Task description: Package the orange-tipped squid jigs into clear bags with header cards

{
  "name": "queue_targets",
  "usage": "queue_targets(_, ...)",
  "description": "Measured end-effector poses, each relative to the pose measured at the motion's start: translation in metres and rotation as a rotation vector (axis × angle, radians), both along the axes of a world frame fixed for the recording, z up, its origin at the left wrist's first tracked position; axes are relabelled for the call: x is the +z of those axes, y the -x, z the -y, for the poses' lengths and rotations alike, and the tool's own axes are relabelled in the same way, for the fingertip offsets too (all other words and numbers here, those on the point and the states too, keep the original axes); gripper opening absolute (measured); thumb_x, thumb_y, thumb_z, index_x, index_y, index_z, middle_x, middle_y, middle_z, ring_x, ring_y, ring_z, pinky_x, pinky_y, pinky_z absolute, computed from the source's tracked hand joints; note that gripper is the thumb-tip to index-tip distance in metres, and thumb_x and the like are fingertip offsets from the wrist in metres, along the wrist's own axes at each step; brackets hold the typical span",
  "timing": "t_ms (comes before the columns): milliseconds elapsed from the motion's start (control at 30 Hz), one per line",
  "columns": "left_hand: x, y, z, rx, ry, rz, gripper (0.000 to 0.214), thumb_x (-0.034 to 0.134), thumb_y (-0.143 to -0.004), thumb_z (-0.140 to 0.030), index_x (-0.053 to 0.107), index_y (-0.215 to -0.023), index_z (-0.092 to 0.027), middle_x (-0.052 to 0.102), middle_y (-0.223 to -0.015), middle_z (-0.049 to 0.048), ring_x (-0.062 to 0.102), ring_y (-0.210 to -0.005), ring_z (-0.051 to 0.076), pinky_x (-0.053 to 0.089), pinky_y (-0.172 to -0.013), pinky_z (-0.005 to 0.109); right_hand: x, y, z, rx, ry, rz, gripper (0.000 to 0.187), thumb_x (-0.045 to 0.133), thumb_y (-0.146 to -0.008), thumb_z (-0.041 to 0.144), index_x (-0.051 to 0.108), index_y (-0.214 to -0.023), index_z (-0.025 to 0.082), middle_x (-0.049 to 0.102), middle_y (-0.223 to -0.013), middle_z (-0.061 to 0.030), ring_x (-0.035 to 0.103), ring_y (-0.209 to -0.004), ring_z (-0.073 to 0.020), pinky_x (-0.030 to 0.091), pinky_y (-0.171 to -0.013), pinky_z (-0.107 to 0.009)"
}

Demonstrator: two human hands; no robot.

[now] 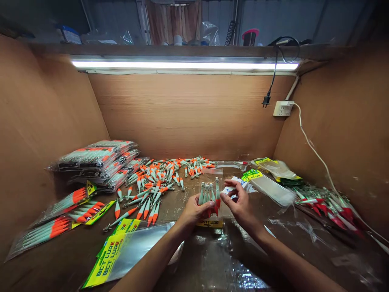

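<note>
Several pale green fishing lures with orange-red ends [208, 194] stand in a row, wire hooks upward, with the fingers of my left hand [195, 210] closed round them. Below that hand shows the yellow "BCT LURE" header [213, 224] of a packet; how far the lures are inside its clear plastic I cannot tell. One fishing lure [217, 192] sits slightly higher at the right of the row. Bent thumb and fingers of my right hand [237, 201] come together at its side. A white card with blue writing [232, 185] lies behind my right hand.
Loose lures [158, 186] are heaped at back left, beside stacked filled packets [100, 160]. Flat bags [127, 247] lie front left, more bags [270, 184] at right. Red-and-white lures [331, 209] lie far right by a white cable [316, 150]. A black plug [266, 99] hangs above.
</note>
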State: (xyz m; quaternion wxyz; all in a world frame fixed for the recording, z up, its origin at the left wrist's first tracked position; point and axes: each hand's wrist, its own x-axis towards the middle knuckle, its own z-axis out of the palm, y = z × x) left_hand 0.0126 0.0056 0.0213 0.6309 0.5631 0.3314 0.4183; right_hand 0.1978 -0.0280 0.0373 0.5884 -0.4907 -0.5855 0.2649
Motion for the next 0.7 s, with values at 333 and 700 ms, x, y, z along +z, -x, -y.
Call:
queue_targets(333,0.006,-0.001,0.005,-0.132,-0.137,-0.092,0.039,0.079,-0.075,-0.044,0.068,-0.095,-0.012,0.07,-0.077,0.0062,0.057,-0.059,0.013,0.041,-0.058,0.023,0.029,-0.025,0.01,0.052,-0.203,0.492,0.037,0.052,-0.093,0.024,0.057,-0.13,0.027,0.067,-0.11,-0.0069,0.056,-0.07,-0.0182,0.046,-0.07,-0.034)
queue_targets(700,0.006,-0.002,0.005,-0.132,-0.162,-0.133,0.039,0.079,-0.074,-0.043,0.066,-0.092,-0.012,0.069,-0.076,0.0047,0.058,-0.06,0.013,0.044,-0.059,0.024,0.026,-0.031,-0.001,0.133,-0.236,0.525,0.035,0.05,-0.096,0.025,0.064,-0.128,0.027,0.066,-0.113,-0.0082,0.062,-0.094,-0.0217,0.049,-0.084,-0.035)
